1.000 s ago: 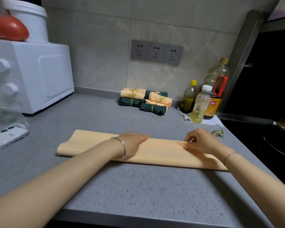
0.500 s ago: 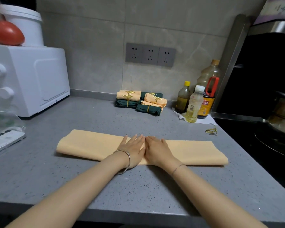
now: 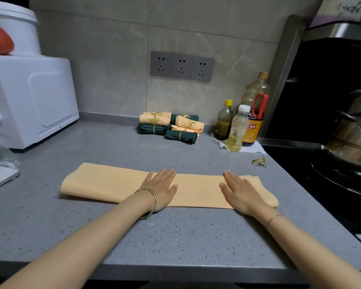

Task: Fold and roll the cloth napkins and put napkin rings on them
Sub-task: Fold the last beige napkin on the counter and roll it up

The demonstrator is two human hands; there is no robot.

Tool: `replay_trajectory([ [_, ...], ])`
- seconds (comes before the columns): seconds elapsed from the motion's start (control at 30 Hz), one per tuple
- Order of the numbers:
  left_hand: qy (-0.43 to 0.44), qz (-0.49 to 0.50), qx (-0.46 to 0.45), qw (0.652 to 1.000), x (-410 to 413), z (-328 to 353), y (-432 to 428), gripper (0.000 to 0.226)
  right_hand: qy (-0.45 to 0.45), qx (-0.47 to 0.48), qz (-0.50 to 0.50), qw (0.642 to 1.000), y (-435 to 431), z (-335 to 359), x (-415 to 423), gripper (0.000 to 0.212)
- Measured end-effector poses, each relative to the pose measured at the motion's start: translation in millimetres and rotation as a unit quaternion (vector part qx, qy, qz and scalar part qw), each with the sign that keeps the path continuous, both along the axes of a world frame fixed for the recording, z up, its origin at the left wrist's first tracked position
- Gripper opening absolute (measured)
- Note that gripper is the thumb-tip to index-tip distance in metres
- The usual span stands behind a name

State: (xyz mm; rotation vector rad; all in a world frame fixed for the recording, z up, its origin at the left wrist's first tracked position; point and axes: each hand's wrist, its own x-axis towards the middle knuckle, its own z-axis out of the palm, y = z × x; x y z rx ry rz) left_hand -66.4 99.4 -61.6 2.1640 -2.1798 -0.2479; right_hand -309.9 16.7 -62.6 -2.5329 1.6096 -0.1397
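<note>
- The napkin (image 3: 104, 182), orange and folded into one long band, lies flat on the counter (image 3: 175, 236) and runs crosswise under both hands.
- Its near long edge is a smooth fold. Its far long edge is wavy, and layered at the right end.
- The left hand (image 3: 162, 187) lies palm down on the band's middle, fingers straight and together, gripping nothing. A bangle (image 3: 149, 202) sits on its wrist, just off the near edge.
- The right hand (image 3: 241, 190) lies flat too, fingers straight, pressing near the band's right end, apart from the left hand with bare cloth between them.
- Left of the left hand a long stretch of napkin runs out uncovered. Right of the right hand only a short piece shows, ending close to the counter's right edge.
- Between the near fold and the counter's front edge lies a broad band of grey counter, crossed only by the forearms.
- Beyond the right hand's fingertips, near the counter's right edge, lies a gold ring (image 3: 259, 161).
- Far beyond both hands, against the wall, sits a pile of rolled napkins (image 3: 169, 127), orange and green, each ringed in gold.
- Bottles (image 3: 238, 128) stand right of that pile.
- Right of the right hand, past the counter edge, is a dark stove with a pot (image 3: 354, 130).
- Far left of the left hand are a white oven (image 3: 29, 97) and a phone (image 3: 0, 176).
</note>
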Motion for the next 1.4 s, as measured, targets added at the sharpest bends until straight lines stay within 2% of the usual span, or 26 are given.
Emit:
replay_trajectory([
  [0.2, -0.003, 0.003, 0.006, 1.0, -1, 1, 0, 0.055, 0.019, 0.01, -0.062, 0.998, -24, 0, -52, 0.058],
  [0.33, -0.002, 0.003, 0.005, 1.0, -2, 2, 1, 0.055, 0.035, 0.008, -0.063, 0.997, -29, 0, -55, 0.059],
  [0.4, -0.003, 0.003, 0.003, 1.0, -2, 2, 1, 0.055, 0.029, -0.023, -0.057, 0.998, -31, 2, -55, 0.057],
  [0.5, -0.003, 0.003, 0.003, 1.0, -2, 3, 1, 0.055, -0.019, -0.067, -0.028, 0.997, -37, 10, -57, 0.041],
  [0.63, -0.004, 0.004, 0.004, 1.0, -3, 3, 2, 0.054, -0.064, -0.053, -0.04, 0.996, -44, 20, -56, 0.028],
  [0.77, -0.007, 0.007, 0.003, 1.0, -3, 2, 1, 0.055, -0.108, 0.012, -0.09, 0.99, -50, 24, -56, 0.032],
  [0.83, -0.008, 0.008, 0.003, 1.0, -2, 2, 1, 0.055, -0.137, 0.019, -0.1, 0.985, -53, 24, -59, 0.022],
  [0.97, -0.01, 0.015, 0.006, 1.0, -3, 2, 1, 0.054, -0.168, -0.03, -0.132, 0.976, -59, 21, -59, 0.017],
  [1.3, -0.019, 0.053, 0.016, 0.998, -9, 4, 2, 0.056, -0.102, -0.142, -0.204, 0.963, -50, 15, -43, 0.023],
  [1.4, -0.017, 0.051, 0.013, 0.998, -9, 3, 2, 0.056, -0.102, -0.208, -0.157, 0.96, -38, 21, -22, 0.027],
])
